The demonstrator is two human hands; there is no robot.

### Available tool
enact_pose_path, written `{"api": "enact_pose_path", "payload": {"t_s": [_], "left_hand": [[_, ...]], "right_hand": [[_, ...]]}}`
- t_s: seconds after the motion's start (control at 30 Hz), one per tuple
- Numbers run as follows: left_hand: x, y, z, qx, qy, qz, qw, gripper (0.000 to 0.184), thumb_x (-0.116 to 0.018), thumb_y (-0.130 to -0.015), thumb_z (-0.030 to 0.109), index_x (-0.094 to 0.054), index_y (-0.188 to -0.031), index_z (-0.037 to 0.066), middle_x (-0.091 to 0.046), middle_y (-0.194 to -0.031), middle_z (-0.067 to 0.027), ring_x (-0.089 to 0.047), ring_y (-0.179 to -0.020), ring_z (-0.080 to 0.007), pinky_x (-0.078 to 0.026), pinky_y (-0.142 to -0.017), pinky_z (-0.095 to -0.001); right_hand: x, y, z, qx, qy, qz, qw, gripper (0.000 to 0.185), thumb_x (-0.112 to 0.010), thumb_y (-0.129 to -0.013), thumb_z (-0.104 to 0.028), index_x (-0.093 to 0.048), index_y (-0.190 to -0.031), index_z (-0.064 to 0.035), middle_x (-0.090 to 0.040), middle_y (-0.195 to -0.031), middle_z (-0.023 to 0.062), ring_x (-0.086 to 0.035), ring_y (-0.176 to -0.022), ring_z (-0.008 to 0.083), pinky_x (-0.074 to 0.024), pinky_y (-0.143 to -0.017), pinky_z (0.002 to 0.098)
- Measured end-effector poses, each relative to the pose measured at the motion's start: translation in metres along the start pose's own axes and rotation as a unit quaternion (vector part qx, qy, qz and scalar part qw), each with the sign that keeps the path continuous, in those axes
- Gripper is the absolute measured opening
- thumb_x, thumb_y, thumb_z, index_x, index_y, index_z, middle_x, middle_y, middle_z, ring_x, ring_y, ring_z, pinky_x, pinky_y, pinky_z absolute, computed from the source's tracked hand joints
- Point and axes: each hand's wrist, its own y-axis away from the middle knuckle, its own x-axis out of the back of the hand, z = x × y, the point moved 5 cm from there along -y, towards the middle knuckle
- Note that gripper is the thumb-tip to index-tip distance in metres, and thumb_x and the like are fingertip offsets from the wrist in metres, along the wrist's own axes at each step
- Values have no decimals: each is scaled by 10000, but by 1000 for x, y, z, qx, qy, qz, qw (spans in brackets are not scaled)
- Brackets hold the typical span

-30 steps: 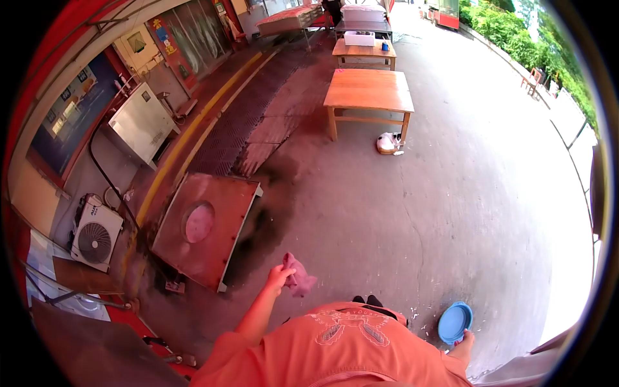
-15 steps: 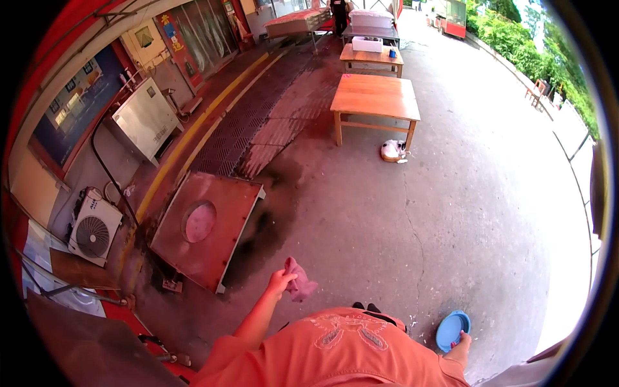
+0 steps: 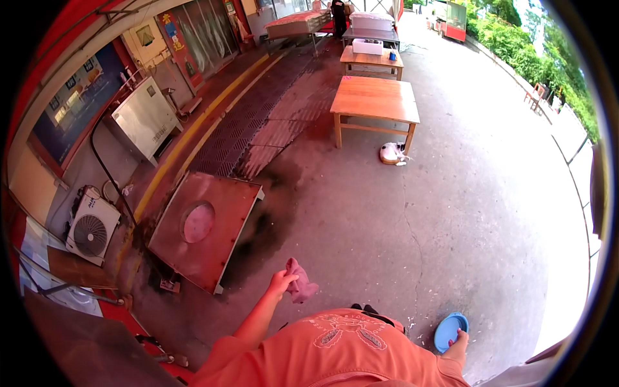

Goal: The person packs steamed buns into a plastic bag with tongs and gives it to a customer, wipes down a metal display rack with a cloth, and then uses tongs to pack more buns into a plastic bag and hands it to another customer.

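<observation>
While the left hand (image 3: 280,282) grips a pink cloth (image 3: 300,282), the right hand (image 3: 459,347) has a blue basin (image 3: 443,333)

So, going by the low metal stand (image 3: 242,193) with the round opening (image 3: 198,222): the cloth is up in the air just to its right, on the wearer's side, bunched and drooping from the left hand. Those fingers are closed pretty snug, pinching it along one edge. The basin's well off to the right of the stand, also on the wearer's side. Right hand is closed over the rim, thumb on the inside; can't tell how the other fingers sit, they're hidden.

Versus a second ago, honestly not loads. Cloth's in the same grip, same droop. Bigger change is at the basin: the hand covers more of its inside now. View's shifted a bit too, so the dark-clothed person (image 3: 338,18) way beyond the stand shows more fully. Cat (image 3: 392,153) is curled on the concrete floor (image 3: 348,219) beyond the stand and to the right, same spot as before.
</observation>
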Motion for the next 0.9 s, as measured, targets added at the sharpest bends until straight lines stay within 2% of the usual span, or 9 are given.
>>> {"api": "enact_pose_path", "payload": {"t_s": [0.07, 0.6, 0.9], "left_hand": [[-3, 2, 3, 4, 2, -4, 1000, 281, -657, -745, 161, -615, -961, -13, -627, -858, -58, -606, -757, -143, -483, -669, -277], [-11, -8, 9, -10, -26, -21, 999, 305, -658, -735, 150, -611, -985, -18, -629, -878, -61, -601, -771, -147, -478, -691, -282], [-9, -16, 9, -3, -23, -18, 1000, 304, -668, -731, 149, -611, -978, -19, -631, -854, -60, -600, -750, -137, -484, -665, -279]], "right_hand": [[0, 4, 1, -19, 14, -2, 1000, 352, -589, -829, -345, -535, -1037, -67, -517, -1013, 118, -503, -717, 286, -435, -561, 375], [-2, 44, -26, 4, 38, 4, 999, 320, -521, -834, -376, -546, -1027, -122, -518, -1056, 53, -458, -827, 212, -394, -699, 317], [3, 99, -42, 66, 61, -15, 996, 311, -483, -837, -393, -553, -1021, -153, -518, -1080, 16, -433, -888, 170, -371, -776, 284]]}}
